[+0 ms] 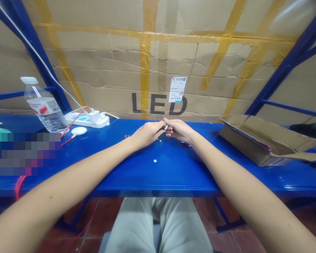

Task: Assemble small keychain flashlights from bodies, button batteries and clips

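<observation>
Over the blue table (137,172) my two hands meet at the fingertips. My left hand (148,134) has its fingers closed, back of the hand upward. My right hand (177,128) is curled, thumb and forefinger pinched together. Between them shows a small whitish-silver piece (166,127), too small to name; both hands seem to grip it. Beneath and beside the hands lie tiny shiny bits (159,140), a small dark purplish item (185,144) by my right wrist and a small brownish item (127,136) by my left wrist. Closer to me is a small white disc (155,161).
An open cardboard box (249,147) stands at right. At left are a water bottle (46,107), a white power strip (88,120), a round white device (79,131) and a red cable (21,186). A large taped cardboard sheet (107,77) backs the table between blue frame posts.
</observation>
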